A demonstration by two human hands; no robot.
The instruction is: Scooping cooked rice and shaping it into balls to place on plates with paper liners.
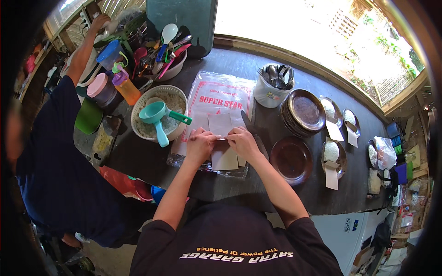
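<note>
My left hand (201,144) and my right hand (243,141) come together over a pile of plastic bags, fingers closed on the edge of a small piece of brown paper (220,123) between them. Just below my fingers lie more brown paper pieces (224,159). Beneath them is a clear plastic bag (216,87) with red print. Right beside my right hand, a knife (247,122) lies with its dark blade along the pile. Left of my left hand stands a white basket of cooked rice (135,112) holding two teal scoops (152,112).
Brown plates (305,110) are stacked at right, near a single plate (291,160) and several rice plates with paper pieces (331,151). A white tub of cutlery (268,93) stands behind. Utensils fill a bowl (174,69) at back left. Another person (69,170) reaches away at far left.
</note>
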